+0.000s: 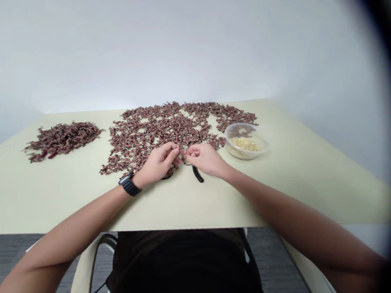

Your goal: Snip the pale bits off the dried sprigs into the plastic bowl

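Pinching one tiny reddish-brown piece [183, 151] mid-frame, the left hand [163, 161] and right hand [206, 158] have fingertips narrowed right down; too small to make out more. One black-handled tool [198, 174] pokes out below them. Worktop's [67, 192] got one dense heap [68, 137] left, one wide spread [156, 129] center, one clear plastic bowl [242, 155] with gold bits [245, 143] right of center.

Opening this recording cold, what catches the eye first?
A broad spread of reddish-brown pieces covers the middle of the table, with a denser heap to the left. The left hand and right hand are close together at the spread's near edge. A clear tub holding yellow bits stands at its right.
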Action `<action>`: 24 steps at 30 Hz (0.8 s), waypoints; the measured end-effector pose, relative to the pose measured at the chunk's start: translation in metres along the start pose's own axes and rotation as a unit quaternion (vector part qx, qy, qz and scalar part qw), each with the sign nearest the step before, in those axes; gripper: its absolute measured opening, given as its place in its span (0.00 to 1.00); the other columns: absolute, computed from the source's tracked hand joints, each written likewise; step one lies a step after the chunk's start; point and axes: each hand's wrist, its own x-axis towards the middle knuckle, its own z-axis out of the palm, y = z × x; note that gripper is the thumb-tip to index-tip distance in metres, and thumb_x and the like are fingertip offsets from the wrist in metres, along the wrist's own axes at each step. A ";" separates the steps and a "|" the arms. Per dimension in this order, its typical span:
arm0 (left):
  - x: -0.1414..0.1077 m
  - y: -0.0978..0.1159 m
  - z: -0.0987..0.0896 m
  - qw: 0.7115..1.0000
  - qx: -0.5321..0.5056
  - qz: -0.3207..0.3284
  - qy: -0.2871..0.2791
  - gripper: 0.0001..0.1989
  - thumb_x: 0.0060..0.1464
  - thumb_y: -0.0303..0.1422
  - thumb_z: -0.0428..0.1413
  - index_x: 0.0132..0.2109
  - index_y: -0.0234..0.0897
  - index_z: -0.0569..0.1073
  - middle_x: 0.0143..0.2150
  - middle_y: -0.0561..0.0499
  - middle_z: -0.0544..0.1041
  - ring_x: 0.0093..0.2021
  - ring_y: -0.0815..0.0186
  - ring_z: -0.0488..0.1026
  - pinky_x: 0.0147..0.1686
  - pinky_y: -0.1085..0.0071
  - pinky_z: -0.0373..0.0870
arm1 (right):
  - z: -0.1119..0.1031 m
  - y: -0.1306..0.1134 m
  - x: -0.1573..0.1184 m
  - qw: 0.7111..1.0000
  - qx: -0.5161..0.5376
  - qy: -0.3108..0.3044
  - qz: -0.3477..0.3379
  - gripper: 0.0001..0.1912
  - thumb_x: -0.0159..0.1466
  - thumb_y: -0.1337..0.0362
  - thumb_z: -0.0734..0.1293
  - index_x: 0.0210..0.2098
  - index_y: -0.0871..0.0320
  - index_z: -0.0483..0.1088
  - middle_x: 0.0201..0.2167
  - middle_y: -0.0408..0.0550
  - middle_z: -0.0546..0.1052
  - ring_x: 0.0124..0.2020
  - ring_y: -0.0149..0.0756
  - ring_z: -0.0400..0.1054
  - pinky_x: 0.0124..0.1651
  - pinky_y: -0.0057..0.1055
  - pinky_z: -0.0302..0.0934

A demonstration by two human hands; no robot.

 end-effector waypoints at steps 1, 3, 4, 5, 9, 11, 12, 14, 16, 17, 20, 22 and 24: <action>0.000 0.000 0.000 1.000 0.013 0.001 -0.003 0.19 0.69 0.47 0.49 0.49 0.37 0.73 0.38 0.46 0.81 0.37 0.64 0.80 0.39 0.68 0.77 | -0.001 0.000 0.000 1.000 -0.005 -0.002 0.000 0.09 0.59 0.59 0.68 0.26 0.57 0.71 0.19 0.39 0.67 0.23 0.29 0.57 0.26 0.28 0.48; 0.000 0.000 -0.001 0.999 0.034 0.004 -0.007 0.18 0.70 0.47 0.48 0.49 0.37 0.73 0.38 0.46 0.82 0.37 0.64 0.80 0.39 0.69 0.76 | -0.001 0.001 0.000 1.000 -0.010 -0.004 0.002 0.09 0.59 0.59 0.68 0.26 0.57 0.72 0.19 0.39 0.66 0.22 0.29 0.56 0.26 0.27 0.46; 0.000 0.000 -0.002 0.999 0.041 0.006 -0.008 0.18 0.70 0.47 0.48 0.50 0.37 0.73 0.39 0.46 0.82 0.37 0.64 0.80 0.39 0.70 0.76 | -0.002 0.001 0.000 1.000 -0.010 -0.005 0.004 0.09 0.59 0.59 0.68 0.26 0.58 0.72 0.19 0.39 0.66 0.23 0.29 0.56 0.25 0.27 0.46; 0.000 0.000 -0.002 0.999 0.046 0.009 -0.008 0.18 0.70 0.47 0.48 0.50 0.37 0.73 0.40 0.46 0.82 0.37 0.65 0.80 0.39 0.70 0.76 | -0.002 0.001 0.000 1.000 -0.008 -0.006 0.006 0.09 0.59 0.59 0.68 0.27 0.58 0.73 0.19 0.39 0.66 0.23 0.29 0.56 0.25 0.27 0.45; 0.001 0.000 -0.003 0.998 0.056 0.015 -0.001 0.18 0.70 0.46 0.47 0.50 0.37 0.73 0.40 0.46 0.82 0.37 0.65 0.80 0.39 0.70 0.75 | -0.001 0.001 0.001 1.000 0.004 -0.003 0.013 0.09 0.58 0.59 0.69 0.28 0.59 0.74 0.20 0.39 0.68 0.23 0.29 0.57 0.25 0.27 0.47; 0.001 -0.001 -0.003 0.999 0.051 0.014 0.002 0.18 0.70 0.46 0.48 0.50 0.37 0.73 0.40 0.46 0.82 0.37 0.66 0.80 0.38 0.70 0.76 | -0.001 0.000 0.001 1.000 0.014 -0.001 0.019 0.08 0.58 0.60 0.69 0.29 0.59 0.74 0.20 0.40 0.69 0.23 0.29 0.58 0.26 0.27 0.48; 0.001 -0.001 -0.003 0.999 0.046 0.013 0.002 0.18 0.70 0.46 0.48 0.49 0.37 0.73 0.40 0.46 0.81 0.36 0.66 0.80 0.38 0.70 0.76 | -0.001 -0.001 0.001 1.000 0.019 0.000 0.021 0.07 0.57 0.60 0.69 0.29 0.59 0.74 0.20 0.40 0.69 0.23 0.29 0.59 0.26 0.27 0.49; 0.001 -0.001 -0.002 1.000 0.027 0.010 0.005 0.19 0.70 0.47 0.48 0.48 0.37 0.73 0.39 0.46 0.81 0.36 0.66 0.80 0.38 0.70 0.76 | -0.002 -0.002 0.000 0.999 0.025 0.002 0.021 0.06 0.58 0.61 0.69 0.29 0.58 0.73 0.20 0.40 0.69 0.23 0.30 0.60 0.26 0.28 0.51; 0.002 -0.003 -0.001 1.000 -0.006 0.000 0.009 0.19 0.69 0.47 0.49 0.48 0.36 0.73 0.40 0.45 0.81 0.37 0.65 0.80 0.39 0.69 0.78 | -0.003 -0.005 -0.001 1.000 0.016 0.016 0.012 0.06 0.59 0.62 0.68 0.30 0.58 0.73 0.21 0.40 0.70 0.23 0.30 0.61 0.27 0.28 0.52; 0.002 -0.004 0.000 0.999 -0.030 -0.007 0.009 0.19 0.69 0.48 0.49 0.48 0.35 0.73 0.42 0.44 0.81 0.37 0.65 0.80 0.40 0.69 0.78 | -0.004 -0.006 -0.002 1.000 0.008 0.026 0.004 0.06 0.60 0.62 0.67 0.30 0.58 0.73 0.21 0.40 0.70 0.23 0.30 0.61 0.27 0.28 0.52; 0.004 -0.009 0.003 0.994 -0.104 -0.039 -0.009 0.19 0.68 0.47 0.51 0.48 0.34 0.71 0.46 0.42 0.80 0.39 0.64 0.81 0.42 0.65 0.80 | -0.004 -0.013 -0.005 0.998 0.001 0.047 -0.029 0.06 0.62 0.62 0.66 0.32 0.57 0.73 0.23 0.40 0.72 0.25 0.30 0.62 0.28 0.28 0.54; 0.004 -0.012 0.006 0.989 -0.137 -0.055 -0.024 0.18 0.67 0.47 0.53 0.48 0.34 0.70 0.44 0.43 0.80 0.40 0.64 0.81 0.44 0.63 0.81 | -0.003 -0.018 -0.007 0.997 0.025 0.043 -0.050 0.06 0.64 0.61 0.66 0.33 0.56 0.72 0.26 0.42 0.73 0.26 0.30 0.64 0.30 0.28 0.57; 0.004 -0.011 0.008 0.985 -0.154 -0.061 -0.037 0.17 0.67 0.46 0.55 0.48 0.34 0.70 0.42 0.43 0.81 0.39 0.64 0.81 0.45 0.63 0.81 | 0.000 -0.021 -0.009 0.996 0.051 0.034 -0.060 0.07 0.66 0.60 0.65 0.35 0.56 0.72 0.28 0.43 0.74 0.28 0.31 0.67 0.31 0.28 0.60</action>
